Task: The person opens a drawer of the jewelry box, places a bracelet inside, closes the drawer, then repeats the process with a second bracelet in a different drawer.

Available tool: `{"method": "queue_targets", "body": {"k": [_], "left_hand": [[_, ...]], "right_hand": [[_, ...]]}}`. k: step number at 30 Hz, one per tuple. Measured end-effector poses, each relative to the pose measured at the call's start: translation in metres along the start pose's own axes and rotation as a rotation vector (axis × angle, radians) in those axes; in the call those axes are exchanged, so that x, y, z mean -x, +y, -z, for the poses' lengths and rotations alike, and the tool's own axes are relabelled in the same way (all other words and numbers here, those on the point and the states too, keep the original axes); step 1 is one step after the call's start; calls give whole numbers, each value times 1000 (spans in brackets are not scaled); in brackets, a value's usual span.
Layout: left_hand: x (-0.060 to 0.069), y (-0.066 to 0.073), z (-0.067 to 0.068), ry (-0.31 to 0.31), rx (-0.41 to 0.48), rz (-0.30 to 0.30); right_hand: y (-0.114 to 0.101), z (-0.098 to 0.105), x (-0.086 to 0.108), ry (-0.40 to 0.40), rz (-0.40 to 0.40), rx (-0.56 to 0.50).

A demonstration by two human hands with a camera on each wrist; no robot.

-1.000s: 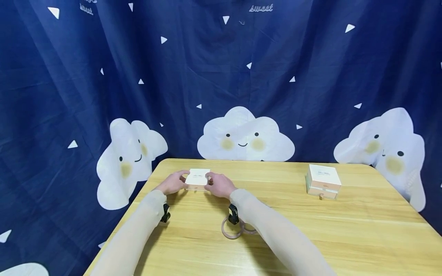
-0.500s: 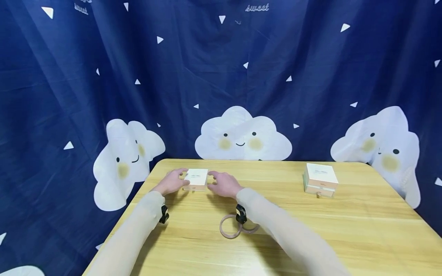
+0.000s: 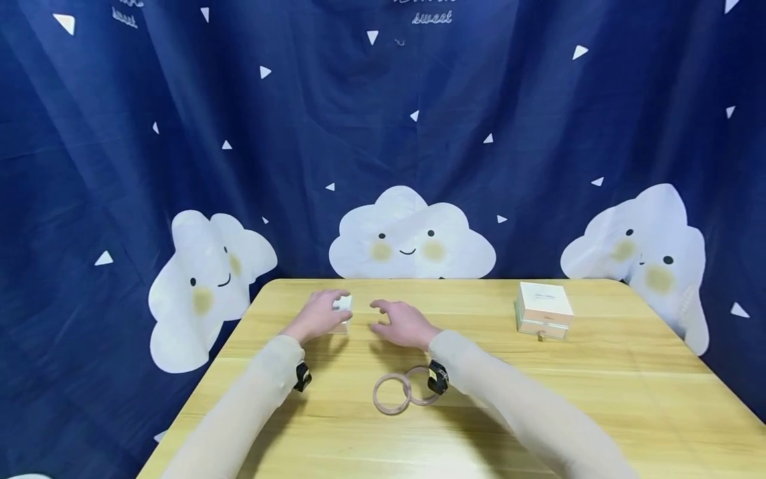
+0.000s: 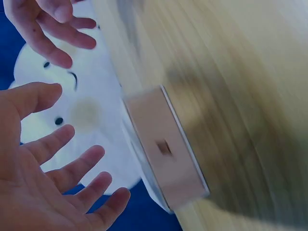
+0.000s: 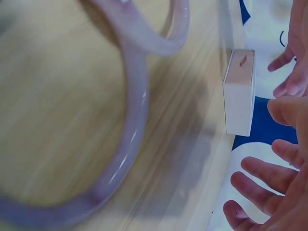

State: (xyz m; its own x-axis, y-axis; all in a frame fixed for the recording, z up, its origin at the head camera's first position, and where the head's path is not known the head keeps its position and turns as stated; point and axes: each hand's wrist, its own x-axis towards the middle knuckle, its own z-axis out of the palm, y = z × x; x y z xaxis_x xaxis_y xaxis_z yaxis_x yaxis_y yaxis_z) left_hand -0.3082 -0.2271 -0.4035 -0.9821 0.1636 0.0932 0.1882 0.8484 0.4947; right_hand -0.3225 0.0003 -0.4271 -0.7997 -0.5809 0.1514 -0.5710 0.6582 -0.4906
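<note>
A small white and pink box [image 3: 344, 305] stands near the table's back left, partly hidden behind my left hand [image 3: 318, 315] in the head view. In the left wrist view the box [image 4: 166, 149] shows its pink front with a small tab, and the left hand [image 4: 57, 168] has its fingers spread apart from it. My right hand [image 3: 404, 324] hovers to the right of the box, fingers loosely bent and holding nothing. The right wrist view shows the box [image 5: 238, 96] beyond the right hand [image 5: 279, 183], with a gap between them.
Two pinkish-purple rings [image 3: 391, 410] lie overlapping on the wooden table [image 3: 335, 426], near my right wrist. Stacked white and pink boxes [image 3: 544, 307] stand at the back right. A dark blue curtain [image 3: 335, 120] with clouds hangs behind the table.
My right hand has let go of the box and moved right. My left hand has loosened its hold and now covers much of the box in the head view. The head view has shifted slightly.
</note>
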Motion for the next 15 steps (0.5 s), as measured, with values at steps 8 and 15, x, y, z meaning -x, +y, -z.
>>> {"method": "queue_targets", "body": {"k": [8,15], "left_hand": [[-5,23,-17,-56,2,-74],[-7,43,-29,-102,-1,-144]], "right_hand": [[11,13,19,-2,5,10],[20,24,35,30,9,47]]}}
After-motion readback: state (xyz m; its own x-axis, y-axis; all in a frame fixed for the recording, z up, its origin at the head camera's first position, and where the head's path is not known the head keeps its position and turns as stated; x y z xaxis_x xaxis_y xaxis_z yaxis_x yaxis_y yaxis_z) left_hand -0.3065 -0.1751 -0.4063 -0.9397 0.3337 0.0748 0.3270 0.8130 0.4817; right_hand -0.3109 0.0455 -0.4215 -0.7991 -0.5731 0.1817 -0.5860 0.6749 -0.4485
